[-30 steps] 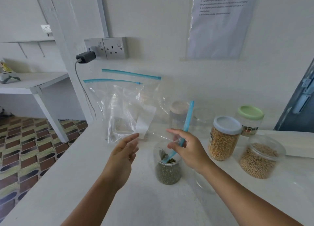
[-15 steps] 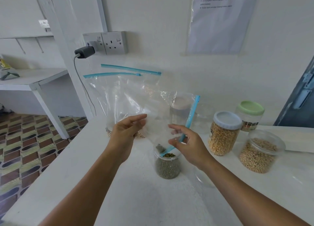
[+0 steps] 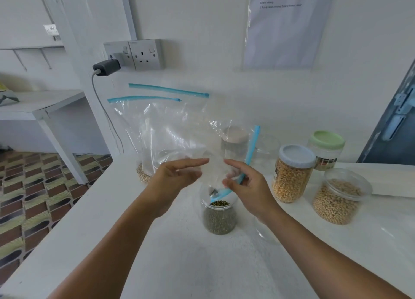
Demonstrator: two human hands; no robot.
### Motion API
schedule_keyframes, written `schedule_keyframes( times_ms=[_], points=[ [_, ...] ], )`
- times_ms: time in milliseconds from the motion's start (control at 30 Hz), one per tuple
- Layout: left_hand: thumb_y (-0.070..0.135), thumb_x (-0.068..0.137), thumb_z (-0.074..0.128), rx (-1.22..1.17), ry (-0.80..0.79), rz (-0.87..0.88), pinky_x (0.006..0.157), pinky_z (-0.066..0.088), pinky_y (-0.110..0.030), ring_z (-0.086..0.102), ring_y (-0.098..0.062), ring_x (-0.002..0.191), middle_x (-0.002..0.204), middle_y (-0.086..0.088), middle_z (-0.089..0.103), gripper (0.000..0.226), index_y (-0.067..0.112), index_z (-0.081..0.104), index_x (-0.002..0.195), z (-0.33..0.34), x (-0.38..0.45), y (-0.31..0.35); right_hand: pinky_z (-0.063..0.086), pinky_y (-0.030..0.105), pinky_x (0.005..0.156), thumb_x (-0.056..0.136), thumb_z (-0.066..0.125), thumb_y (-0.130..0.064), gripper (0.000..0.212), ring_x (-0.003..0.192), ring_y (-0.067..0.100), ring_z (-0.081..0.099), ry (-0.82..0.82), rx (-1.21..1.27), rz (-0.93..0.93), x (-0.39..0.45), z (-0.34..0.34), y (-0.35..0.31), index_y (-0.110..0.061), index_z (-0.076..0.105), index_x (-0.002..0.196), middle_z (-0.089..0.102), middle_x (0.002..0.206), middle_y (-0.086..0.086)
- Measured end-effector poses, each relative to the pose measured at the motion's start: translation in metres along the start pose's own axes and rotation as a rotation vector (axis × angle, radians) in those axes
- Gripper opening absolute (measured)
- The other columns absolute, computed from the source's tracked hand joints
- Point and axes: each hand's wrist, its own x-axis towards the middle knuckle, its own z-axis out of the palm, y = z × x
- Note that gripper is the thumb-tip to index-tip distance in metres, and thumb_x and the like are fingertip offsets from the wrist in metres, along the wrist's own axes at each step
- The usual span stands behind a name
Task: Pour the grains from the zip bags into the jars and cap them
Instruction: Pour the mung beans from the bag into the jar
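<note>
An open clear jar (image 3: 219, 218) half full of small green grains stands mid-table. Over it hangs a clear, nearly empty zip bag (image 3: 197, 146), the lower end of its blue zip strip (image 3: 251, 150) dipping into the jar's mouth. My right hand (image 3: 249, 191) pinches that strip just above the jar. On the bag's left side, my left hand (image 3: 177, 177) touches the film with its fingers stretched out. A clear lid (image 3: 266, 232) lies on the table under my right wrist.
Two more zip bags (image 3: 157, 121) lean on the wall, with pale grains at the bottom. To the right stand a capped jar of yellow grains (image 3: 292, 179), an open jar of beige beans (image 3: 339, 202), a green-lidded jar (image 3: 325, 150) and a beige-lidded jar (image 3: 234, 141). The table's left edge drops to a tiled floor.
My left hand rose from the table's left side onto the bag. The bag swung up over the jar, and both hands drew closer together.
</note>
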Motion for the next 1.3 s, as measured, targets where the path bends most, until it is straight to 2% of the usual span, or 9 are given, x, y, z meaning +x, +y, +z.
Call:
schedule_keyframes(
  times_ms=[167, 267, 400, 500, 700, 833, 933, 1167, 1300],
  points=[
    [-0.001, 0.093, 0.071, 0.150, 0.098, 0.029, 0.109, 0.053, -0.047, 0.071, -0.019, 0.114, 0.116, 0.001, 0.078, 0.040, 0.034, 0.083, 0.106, 0.007, 0.006, 0.003, 0.052, 0.020, 0.102, 0.096, 0.072, -0.012, 0.048, 0.112, -0.002, 0.064, -0.043, 0.015, 0.008, -0.003, -0.001, -0.004, -0.047, 0.062, 0.127, 0.066, 0.120, -0.012],
    [0.007, 0.097, 0.070, 0.199, 0.144, 0.080, 0.110, 0.052, -0.043, 0.069, -0.016, 0.115, 0.115, 0.004, 0.078, 0.036, 0.039, 0.081, 0.110, 0.013, 0.012, 0.001, 0.052, 0.023, 0.105, 0.096, 0.072, -0.009, 0.051, 0.116, -0.003, 0.062, -0.059, 0.000, 0.014, -0.004, -0.002, -0.005, -0.045, 0.061, 0.130, 0.063, 0.124, -0.017],
    [0.007, 0.094, 0.072, 0.250, 0.001, 0.060, 0.107, 0.054, -0.036, 0.069, -0.015, 0.117, 0.123, 0.005, 0.075, 0.041, 0.030, 0.074, 0.128, 0.023, 0.007, -0.008, 0.052, 0.026, 0.107, 0.094, 0.075, -0.010, 0.053, 0.116, -0.001, 0.061, -0.028, -0.055, -0.026, -0.004, -0.003, -0.002, -0.038, 0.062, 0.137, 0.063, 0.128, -0.012],
    [0.003, 0.097, 0.068, 0.452, -0.073, 0.073, 0.105, 0.055, -0.031, 0.072, -0.012, 0.109, 0.126, 0.006, 0.073, 0.045, 0.034, 0.069, 0.130, 0.025, 0.005, -0.015, 0.051, 0.030, 0.108, 0.095, 0.075, -0.012, 0.052, 0.124, 0.007, 0.058, -0.006, -0.064, -0.030, -0.004, -0.003, 0.000, -0.038, 0.061, 0.138, 0.060, 0.138, -0.009],
    [-0.001, 0.096, 0.069, 0.394, 0.117, 0.129, 0.096, 0.060, -0.035, 0.073, -0.015, 0.092, 0.100, 0.002, 0.077, 0.042, 0.034, 0.076, 0.118, 0.019, 0.016, -0.020, 0.054, 0.026, 0.103, 0.101, 0.065, -0.009, 0.045, 0.110, 0.005, 0.068, 0.004, -0.058, -0.037, -0.004, -0.005, -0.003, -0.039, 0.063, 0.135, 0.065, 0.117, -0.007],
    [0.005, 0.093, 0.075, 0.353, 0.054, 0.122, 0.099, 0.057, -0.029, 0.069, -0.017, 0.098, 0.099, 0.003, 0.074, 0.043, 0.036, 0.075, 0.123, 0.022, 0.014, -0.021, 0.053, 0.020, 0.101, 0.103, 0.061, -0.006, 0.048, 0.107, 0.004, 0.071, -0.002, -0.049, -0.023, -0.001, -0.003, -0.005, -0.043, 0.062, 0.133, 0.065, 0.121, 0.002],
    [0.006, 0.090, 0.078, 0.457, 0.039, 0.135, 0.096, 0.059, -0.031, 0.069, -0.018, 0.092, 0.098, 0.004, 0.070, 0.051, 0.042, 0.070, 0.125, 0.020, 0.016, -0.021, 0.054, 0.024, 0.103, 0.100, 0.068, -0.011, 0.047, 0.107, -0.002, 0.066, 0.005, -0.063, -0.008, 0.000, -0.001, -0.004, -0.039, 0.060, 0.137, 0.065, 0.115, -0.006],
    [0.012, 0.092, 0.077, 0.527, 0.070, 0.163, 0.091, 0.061, -0.043, 0.070, -0.021, 0.084, 0.099, 0.009, 0.067, 0.058, 0.057, 0.065, 0.126, 0.023, 0.019, -0.031, 0.053, 0.019, 0.097, 0.092, 0.078, -0.018, 0.063, 0.106, 0.004, 0.065, -0.014, -0.140, -0.021, -0.002, -0.001, 0.002, -0.063, 0.049, 0.127, 0.062, 0.114, -0.008],
    [0.012, 0.091, 0.079, 0.547, 0.007, 0.134, 0.092, 0.062, -0.036, 0.070, -0.018, 0.082, 0.104, 0.014, 0.067, 0.070, 0.059, 0.055, 0.136, 0.022, 0.017, -0.035, 0.055, 0.026, 0.099, 0.097, 0.073, -0.018, 0.057, 0.109, 0.006, 0.062, 0.004, -0.158, -0.036, -0.001, 0.000, 0.005, -0.060, 0.051, 0.128, 0.064, 0.113, -0.009]
  ],
)
